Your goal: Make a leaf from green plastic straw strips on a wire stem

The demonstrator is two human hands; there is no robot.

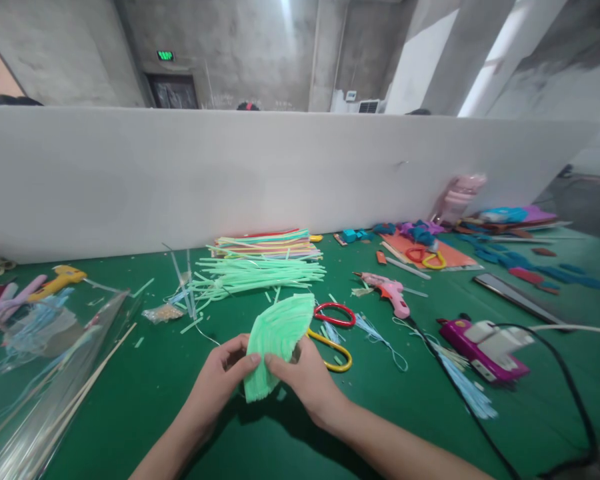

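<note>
Both my hands hold a curved mint-green piece of pipe cleaners [280,330], its strips lying side by side in a fan shape. My left hand [225,373] grips its left edge, the thumb pressed on the front. My right hand [307,380] grips the lower right edge, also with the thumb in front. The fingers behind the piece are mostly hidden. Just beyond and to the right lie scissors with one red and one yellow handle loop [336,315], partly covered by the piece and my hand. Farther back rests a bundle of loose mint-green pipe cleaners [260,275].
A pink glue gun [391,291] and a purple power strip [485,350] with cables lie to the right. Left are a yellow glue gun [57,283] and clear plastic sheets [75,373]. A white partition [280,173] closes off the green table's [145,427] back.
</note>
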